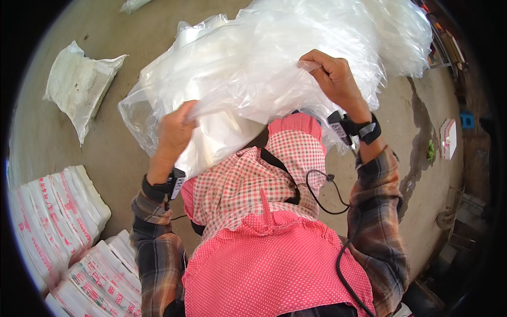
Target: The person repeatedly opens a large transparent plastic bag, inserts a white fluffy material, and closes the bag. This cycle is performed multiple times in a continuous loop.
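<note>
A large heap of clear plastic film or bags lies before me and over the lap of my pink apron. Pinched between the thumb and fingers of my left hand is one part of a plastic edge. My right hand, farther from my body, grips the same edge, so the sheet stretches between the two hands. Beneath the film, near my left hand, are white, flat pieces, partly covered; what they are I cannot tell. Each wrist wears a black strap with a small device.
A dirty white woven sack lies on the concrete floor at upper left. Plastic-wrapped white stacks with red print stand at lower left. On the right are a wet streak, a green sprig, a white printed piece and a blue plastic object.
</note>
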